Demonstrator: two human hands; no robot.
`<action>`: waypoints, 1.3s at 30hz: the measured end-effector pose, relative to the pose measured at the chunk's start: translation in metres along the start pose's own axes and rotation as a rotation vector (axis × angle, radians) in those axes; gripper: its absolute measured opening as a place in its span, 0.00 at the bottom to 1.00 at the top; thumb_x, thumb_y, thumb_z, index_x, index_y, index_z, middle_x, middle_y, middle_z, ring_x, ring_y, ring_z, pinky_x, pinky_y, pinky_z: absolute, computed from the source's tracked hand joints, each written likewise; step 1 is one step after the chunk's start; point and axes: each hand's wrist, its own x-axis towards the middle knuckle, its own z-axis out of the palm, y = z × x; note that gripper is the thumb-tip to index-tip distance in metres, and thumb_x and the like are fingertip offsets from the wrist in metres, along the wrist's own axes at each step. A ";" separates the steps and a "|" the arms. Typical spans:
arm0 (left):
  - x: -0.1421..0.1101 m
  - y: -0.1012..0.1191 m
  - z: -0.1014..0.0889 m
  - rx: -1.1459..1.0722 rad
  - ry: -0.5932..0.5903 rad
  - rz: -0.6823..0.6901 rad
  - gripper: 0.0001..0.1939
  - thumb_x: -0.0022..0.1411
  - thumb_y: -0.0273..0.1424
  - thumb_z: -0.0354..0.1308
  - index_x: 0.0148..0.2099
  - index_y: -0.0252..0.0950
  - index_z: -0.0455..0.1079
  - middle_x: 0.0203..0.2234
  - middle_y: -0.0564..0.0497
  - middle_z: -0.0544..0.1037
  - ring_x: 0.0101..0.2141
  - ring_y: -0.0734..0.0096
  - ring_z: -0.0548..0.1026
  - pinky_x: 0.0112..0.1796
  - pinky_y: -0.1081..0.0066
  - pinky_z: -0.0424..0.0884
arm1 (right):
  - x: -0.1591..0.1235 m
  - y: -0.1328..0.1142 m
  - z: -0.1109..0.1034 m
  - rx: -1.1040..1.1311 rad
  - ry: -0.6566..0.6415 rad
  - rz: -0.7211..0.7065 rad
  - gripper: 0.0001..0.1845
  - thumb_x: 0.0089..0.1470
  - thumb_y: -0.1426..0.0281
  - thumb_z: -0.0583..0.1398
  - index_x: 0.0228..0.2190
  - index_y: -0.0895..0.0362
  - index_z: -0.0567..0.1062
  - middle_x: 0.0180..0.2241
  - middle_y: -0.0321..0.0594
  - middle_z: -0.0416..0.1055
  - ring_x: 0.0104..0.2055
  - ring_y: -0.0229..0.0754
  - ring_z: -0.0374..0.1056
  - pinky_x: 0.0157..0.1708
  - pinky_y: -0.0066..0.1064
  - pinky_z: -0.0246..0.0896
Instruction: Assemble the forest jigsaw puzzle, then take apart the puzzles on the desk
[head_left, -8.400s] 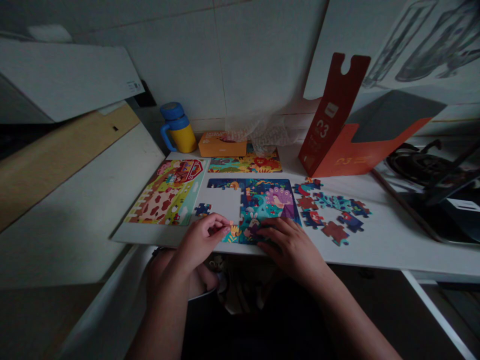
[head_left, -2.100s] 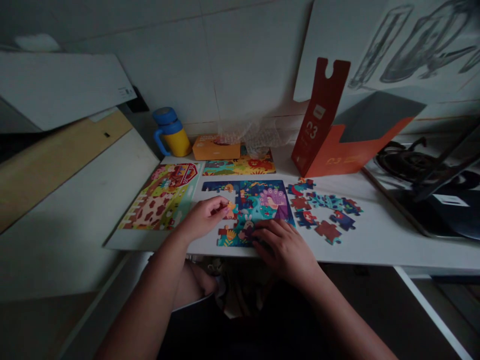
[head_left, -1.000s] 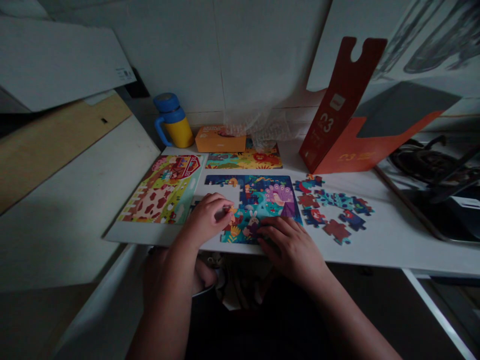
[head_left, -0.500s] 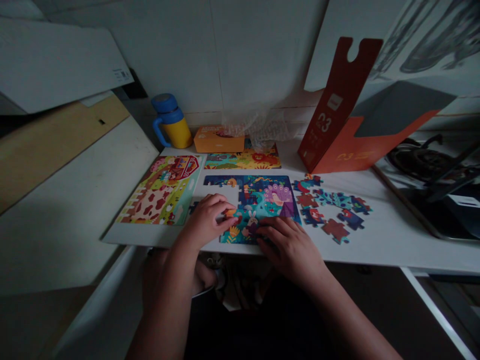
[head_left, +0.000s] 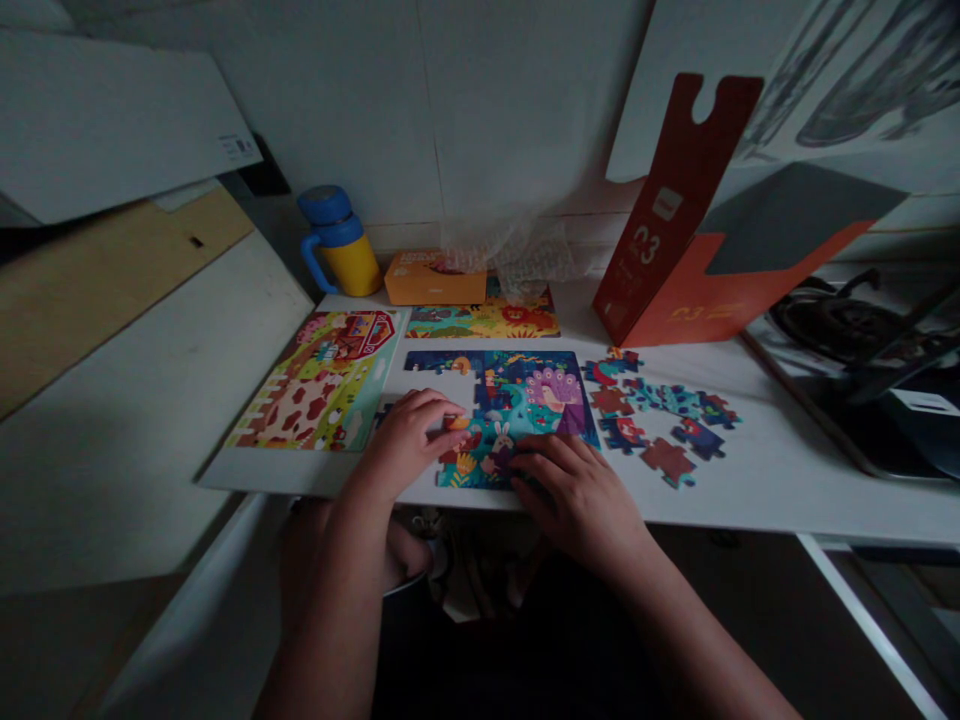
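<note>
A partly joined peacock jigsaw [head_left: 525,400] lies on the white table [head_left: 750,470] in front of me. My left hand [head_left: 409,440] is curled at the jigsaw's left edge, its fingertips pinched on an orange puzzle piece [head_left: 456,424] that touches the joined part. My right hand [head_left: 577,490] lies with fingers spread on the jigsaw's lower edge, pressing it flat. Several loose blue and red puzzle pieces [head_left: 660,425] lie to the right of the jigsaw.
A farm picture board [head_left: 322,380] lies left of the jigsaw, a lion picture board [head_left: 487,320] behind it. At the back stand a yellow mug with blue lid [head_left: 337,245], an orange box [head_left: 431,280], crumpled plastic wrap [head_left: 517,255] and a red cardboard sleeve [head_left: 690,250]. A gas stove [head_left: 855,340] sits right.
My left hand has pushed the orange piece slightly right, up against the joined jigsaw. My right hand has stayed on the jigsaw's lower edge.
</note>
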 end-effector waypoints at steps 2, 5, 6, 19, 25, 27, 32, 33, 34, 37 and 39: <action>-0.001 0.000 0.000 -0.012 0.010 0.003 0.10 0.67 0.35 0.68 0.49 0.43 0.77 0.45 0.49 0.80 0.48 0.60 0.77 0.52 0.60 0.72 | 0.000 0.000 0.000 0.003 -0.003 0.000 0.11 0.69 0.65 0.60 0.50 0.51 0.78 0.54 0.43 0.76 0.52 0.51 0.72 0.53 0.47 0.68; -0.001 0.000 -0.001 -0.019 0.010 0.012 0.13 0.64 0.38 0.70 0.50 0.43 0.77 0.45 0.48 0.79 0.47 0.59 0.77 0.51 0.59 0.72 | 0.000 -0.001 -0.001 0.006 0.001 0.005 0.11 0.69 0.65 0.60 0.50 0.51 0.78 0.54 0.44 0.76 0.52 0.51 0.72 0.53 0.47 0.68; -0.001 0.000 -0.002 -0.018 0.003 0.016 0.15 0.63 0.39 0.71 0.50 0.43 0.77 0.44 0.48 0.79 0.47 0.59 0.77 0.51 0.59 0.72 | 0.000 -0.001 -0.001 0.007 0.001 0.007 0.11 0.69 0.65 0.60 0.49 0.51 0.78 0.54 0.44 0.76 0.52 0.51 0.71 0.54 0.47 0.68; 0.000 0.001 -0.003 -0.029 -0.006 0.036 0.06 0.67 0.32 0.67 0.47 0.43 0.78 0.43 0.48 0.81 0.46 0.60 0.78 0.50 0.59 0.73 | 0.000 0.000 0.000 -0.012 0.020 -0.010 0.10 0.68 0.66 0.61 0.49 0.50 0.79 0.52 0.45 0.77 0.51 0.51 0.73 0.52 0.47 0.69; 0.000 0.002 -0.003 -0.006 -0.015 0.037 0.07 0.67 0.33 0.67 0.47 0.43 0.78 0.44 0.48 0.81 0.46 0.60 0.77 0.51 0.59 0.73 | 0.000 0.000 0.000 -0.003 0.005 -0.009 0.11 0.68 0.66 0.61 0.50 0.51 0.78 0.53 0.44 0.76 0.52 0.51 0.72 0.53 0.48 0.68; 0.000 0.002 -0.003 -0.007 -0.018 0.036 0.07 0.67 0.33 0.67 0.47 0.43 0.78 0.44 0.48 0.81 0.46 0.60 0.77 0.51 0.58 0.73 | 0.000 0.000 0.000 -0.002 0.001 -0.010 0.10 0.69 0.66 0.60 0.50 0.51 0.78 0.53 0.44 0.76 0.52 0.51 0.72 0.53 0.48 0.68; 0.000 0.003 -0.003 -0.024 -0.008 0.039 0.08 0.67 0.34 0.68 0.48 0.43 0.77 0.43 0.49 0.80 0.46 0.61 0.77 0.51 0.59 0.73 | 0.000 0.000 -0.001 -0.002 0.008 -0.008 0.11 0.68 0.67 0.61 0.50 0.51 0.78 0.53 0.44 0.76 0.52 0.51 0.72 0.53 0.47 0.68; 0.000 0.003 -0.003 -0.027 -0.007 0.039 0.08 0.67 0.34 0.68 0.48 0.43 0.77 0.43 0.49 0.80 0.46 0.61 0.77 0.51 0.59 0.73 | 0.000 0.000 -0.001 -0.001 0.010 -0.009 0.11 0.68 0.67 0.61 0.50 0.51 0.78 0.53 0.44 0.76 0.52 0.51 0.72 0.53 0.47 0.68; 0.000 0.002 -0.003 -0.030 -0.007 0.039 0.09 0.67 0.34 0.68 0.48 0.43 0.77 0.43 0.49 0.80 0.46 0.61 0.78 0.51 0.59 0.73 | 0.000 0.000 -0.001 -0.001 0.013 -0.010 0.11 0.68 0.67 0.61 0.50 0.51 0.78 0.53 0.44 0.76 0.52 0.51 0.72 0.52 0.47 0.68; 0.000 0.001 -0.003 -0.034 -0.010 0.030 0.08 0.67 0.33 0.67 0.48 0.43 0.77 0.43 0.49 0.80 0.46 0.61 0.77 0.50 0.59 0.73 | 0.000 0.000 -0.001 -0.002 0.010 -0.011 0.10 0.68 0.67 0.61 0.50 0.51 0.78 0.53 0.44 0.76 0.52 0.51 0.72 0.52 0.47 0.69; 0.000 0.001 -0.002 -0.030 0.015 0.012 0.06 0.68 0.31 0.66 0.47 0.42 0.77 0.43 0.49 0.80 0.47 0.62 0.77 0.51 0.59 0.73 | 0.001 0.000 -0.001 -0.003 0.008 -0.012 0.10 0.68 0.66 0.61 0.49 0.50 0.78 0.53 0.44 0.77 0.52 0.51 0.72 0.52 0.47 0.68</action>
